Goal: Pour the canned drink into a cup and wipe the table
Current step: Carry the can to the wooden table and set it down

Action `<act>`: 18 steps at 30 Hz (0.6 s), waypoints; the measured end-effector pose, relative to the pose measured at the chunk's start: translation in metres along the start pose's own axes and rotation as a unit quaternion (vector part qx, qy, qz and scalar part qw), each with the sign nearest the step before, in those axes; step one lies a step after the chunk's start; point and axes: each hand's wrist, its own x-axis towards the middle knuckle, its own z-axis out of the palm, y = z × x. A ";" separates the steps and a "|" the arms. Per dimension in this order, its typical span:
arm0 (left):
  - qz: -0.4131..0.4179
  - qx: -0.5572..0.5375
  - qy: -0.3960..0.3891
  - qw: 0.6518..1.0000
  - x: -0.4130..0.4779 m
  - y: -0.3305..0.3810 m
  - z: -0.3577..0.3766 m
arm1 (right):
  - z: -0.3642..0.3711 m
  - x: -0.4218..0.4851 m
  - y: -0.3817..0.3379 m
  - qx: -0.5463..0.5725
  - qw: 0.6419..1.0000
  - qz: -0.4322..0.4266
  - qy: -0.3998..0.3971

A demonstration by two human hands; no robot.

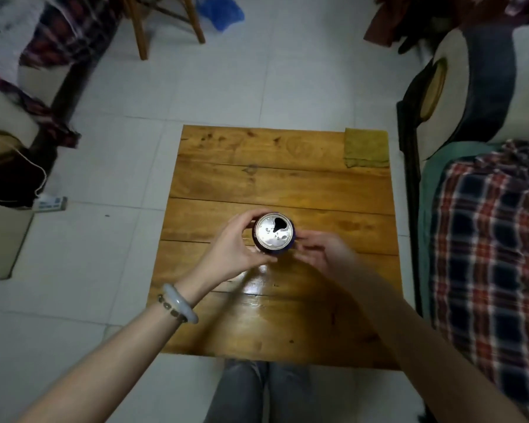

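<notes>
Both hands frame the can point(274, 236): the left hand point(233, 243) curls around its side, fingers wrapped on the wall, while the right hand point(322, 251) sits just beside it, blurred, so whether it grips or merely touches I cannot tell. Upright near the middle of the wooden table point(318, 315), the can shows an open mouth. No cup is visible, so the sound move is a steady hold until one is at hand. A folded cloth point(366, 148) waits at the far right corner.
</notes>
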 end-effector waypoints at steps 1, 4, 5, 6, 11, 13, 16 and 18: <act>-0.003 0.003 -0.010 1.000 0.007 -0.014 0.008 | -0.004 0.013 0.007 -0.019 1.000 0.000 0.007; -0.018 0.004 -0.025 1.000 0.024 -0.056 0.033 | -0.016 0.048 0.027 -0.013 0.999 0.024 0.021; -0.024 0.003 -0.026 0.999 0.029 -0.071 0.041 | -0.019 0.059 0.034 -0.004 0.999 0.031 0.023; -0.031 0.001 -0.026 0.999 0.032 -0.085 0.049 | -0.022 0.069 0.040 0.004 0.999 0.036 0.025; -0.041 0.001 -0.024 0.999 0.039 -0.144 0.086 | -0.037 0.115 0.071 -0.020 0.997 0.050 0.047; -0.036 0.000 -0.019 0.999 0.041 -0.160 0.097 | -0.044 0.129 0.083 -0.012 0.997 0.062 0.052; -0.039 0.003 -0.015 0.999 0.043 -0.176 0.110 | -0.052 0.145 0.096 0.006 0.996 0.069 0.063; -0.041 0.006 -0.009 0.999 0.044 -0.183 0.116 | -0.054 0.150 0.100 0.018 0.995 0.068 0.066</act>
